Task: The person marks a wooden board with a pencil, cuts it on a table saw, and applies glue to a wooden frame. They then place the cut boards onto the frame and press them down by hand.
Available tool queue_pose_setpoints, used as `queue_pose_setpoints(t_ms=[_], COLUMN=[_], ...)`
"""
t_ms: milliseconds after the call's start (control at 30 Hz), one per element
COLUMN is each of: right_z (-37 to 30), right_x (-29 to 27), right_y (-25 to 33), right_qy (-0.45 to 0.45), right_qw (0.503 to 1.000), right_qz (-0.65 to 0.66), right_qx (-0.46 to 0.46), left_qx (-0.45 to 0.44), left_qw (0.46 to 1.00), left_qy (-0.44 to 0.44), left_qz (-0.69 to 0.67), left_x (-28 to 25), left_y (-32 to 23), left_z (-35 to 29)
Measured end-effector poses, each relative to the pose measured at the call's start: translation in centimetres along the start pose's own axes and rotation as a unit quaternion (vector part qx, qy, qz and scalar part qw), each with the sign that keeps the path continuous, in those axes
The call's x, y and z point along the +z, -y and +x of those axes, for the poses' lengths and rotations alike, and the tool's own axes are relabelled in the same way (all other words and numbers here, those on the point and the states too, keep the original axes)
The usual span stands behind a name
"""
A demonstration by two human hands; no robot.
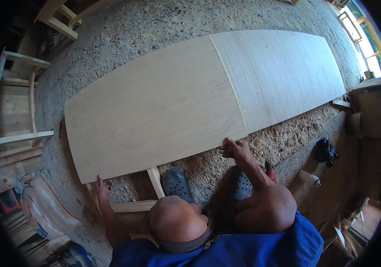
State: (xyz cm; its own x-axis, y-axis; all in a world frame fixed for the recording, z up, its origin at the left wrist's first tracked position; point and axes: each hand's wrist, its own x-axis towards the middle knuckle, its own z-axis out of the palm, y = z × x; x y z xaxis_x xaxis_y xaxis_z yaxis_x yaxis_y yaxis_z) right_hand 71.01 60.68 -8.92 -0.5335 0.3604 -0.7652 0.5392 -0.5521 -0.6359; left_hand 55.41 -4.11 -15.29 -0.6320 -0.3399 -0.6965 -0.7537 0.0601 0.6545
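Note:
A large pale plywood panel (pixel 155 102) with curved ends lies before me. A rough seam (pixel 228 80) crosses it, and a lighter section (pixel 284 71) extends to the right. At its near left corner, my left hand (pixel 104 189) grips the edge, one digit on top and the rest partly hidden. My right hand (pixel 235 149) is at the near edge by the seam, fingers bent and apart, fingertips touching the edge. Below the panel's near left side, a wooden frame shows a short upright piece (pixel 156 181) and a crosspiece (pixel 133 206).
Wood shavings (pixel 279 144) cover the ground. Right of my grey clogs (pixel 177 183) are a red and black power tool (pixel 270 172), a white bottle (pixel 308 178) and a black plastic bag (pixel 327 151). Leftward stand a wooden frame (pixel 21 140) and a white sack (pixel 50 207).

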Motion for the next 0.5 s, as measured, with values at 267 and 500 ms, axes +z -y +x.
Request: queue_pose_setpoints(t_ms=[267, 500], right_z=[1.0, 1.1], right_x=[-1.5, -0.6], right_y=[0.1, -0.5], right_qy=[0.039, -0.003], right_qw=[0.999, 0.998], right_qz=[-0.023, -0.058], right_qx=[0.001, -0.009], left_qx=[-0.008, -0.003], left_qw=[0.998, 0.998], left_qy=[-0.040, -0.024], left_qz=[0.042, 0.063], left_x=[1.2, -0.7], left_y=[-1.5, -2.3], left_z=[-0.2, 1.4])
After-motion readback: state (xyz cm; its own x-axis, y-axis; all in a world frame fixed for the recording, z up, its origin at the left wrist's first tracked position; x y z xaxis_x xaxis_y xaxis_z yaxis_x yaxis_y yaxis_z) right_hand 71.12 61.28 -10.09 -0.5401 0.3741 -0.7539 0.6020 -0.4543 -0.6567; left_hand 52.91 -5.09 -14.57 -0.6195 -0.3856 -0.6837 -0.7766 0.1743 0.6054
